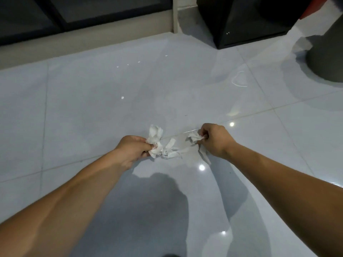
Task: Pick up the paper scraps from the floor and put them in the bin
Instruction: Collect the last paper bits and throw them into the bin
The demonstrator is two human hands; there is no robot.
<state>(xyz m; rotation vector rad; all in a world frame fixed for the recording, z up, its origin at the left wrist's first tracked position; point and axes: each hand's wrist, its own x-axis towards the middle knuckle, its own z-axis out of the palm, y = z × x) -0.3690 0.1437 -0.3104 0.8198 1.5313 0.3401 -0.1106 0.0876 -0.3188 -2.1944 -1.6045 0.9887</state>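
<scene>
White torn paper scraps lie on the glossy tiled floor between my two hands. My left hand [132, 150] is closed around a crumpled bunch of scraps [155, 140], some sticking up above the fingers. My right hand [213, 139] pinches another few scraps [194, 137] between thumb and fingers. A few loose strips [172, 151] still rest on the tile between the hands, and one strip [204, 156] hangs below my right wrist. A grey round bin [326, 52] stands at the far right.
A black cabinet or speaker base [246, 25] stands at the back right beside the bin. A wall ledge with dark glass panels [74, 19] runs along the back left. The floor [92, 101] is shiny and reflects ceiling lights.
</scene>
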